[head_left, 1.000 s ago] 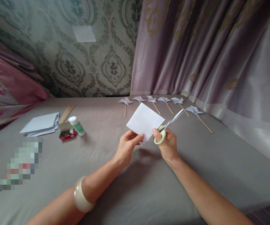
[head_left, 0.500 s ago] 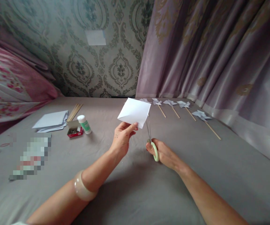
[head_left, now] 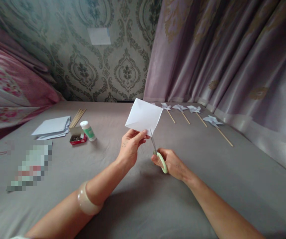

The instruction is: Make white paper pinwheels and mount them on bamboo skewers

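Note:
A white sheet of paper (head_left: 144, 114), roughly square with a faint crease, is pinched by its lower edge between the thumb and fingers of my left hand (head_left: 131, 146). My right hand (head_left: 171, 162) grips a pair of scissors (head_left: 162, 162) with pale green handles. Their blades point up and left and overlap the paper's lower right corner, close to my left thumb. Whether the blades are cutting into the sheet I cannot tell.
Several paper pinwheels on sticks (head_left: 213, 120) lie at the back right. To the left are a stack of paper (head_left: 50, 127), wooden sticks (head_left: 77, 118), a small red box (head_left: 78, 139) of metal bits, a white-and-green glue bottle (head_left: 88, 131) and a blurred packet (head_left: 30, 166).
The scissors have moved left and now meet the paper's lower right corner, their blades closer together. The paper has risen slightly in my left hand and turned to face me more.

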Motion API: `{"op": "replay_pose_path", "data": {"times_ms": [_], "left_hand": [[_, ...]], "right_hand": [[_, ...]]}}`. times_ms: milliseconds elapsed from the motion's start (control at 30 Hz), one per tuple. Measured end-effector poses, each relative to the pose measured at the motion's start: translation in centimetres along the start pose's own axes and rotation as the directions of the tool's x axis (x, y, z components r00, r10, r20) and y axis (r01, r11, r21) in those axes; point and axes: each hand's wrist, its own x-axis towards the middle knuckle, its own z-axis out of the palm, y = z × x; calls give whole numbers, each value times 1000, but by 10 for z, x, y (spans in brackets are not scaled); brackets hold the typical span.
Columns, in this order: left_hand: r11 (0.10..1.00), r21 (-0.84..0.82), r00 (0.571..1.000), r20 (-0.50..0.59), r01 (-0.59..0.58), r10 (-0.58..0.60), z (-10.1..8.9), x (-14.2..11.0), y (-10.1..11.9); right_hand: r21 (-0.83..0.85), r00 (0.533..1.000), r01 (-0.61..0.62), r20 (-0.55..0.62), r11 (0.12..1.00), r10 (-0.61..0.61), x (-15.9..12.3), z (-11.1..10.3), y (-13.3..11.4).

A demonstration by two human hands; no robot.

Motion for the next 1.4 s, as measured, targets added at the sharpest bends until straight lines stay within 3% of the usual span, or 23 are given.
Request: {"op": "replay_pose_path", "data": {"times_ms": [600,1400], "left_hand": [[1000,12,1000,-12,3,-3,1,-1,-2],[1000,-30,1000,-5,5,-5,4,-3,-1]], "right_hand": [[84,997,-54,-53,995,59,0,2,2],[45,983,-84,-162,995,90,2,10,5]]}}
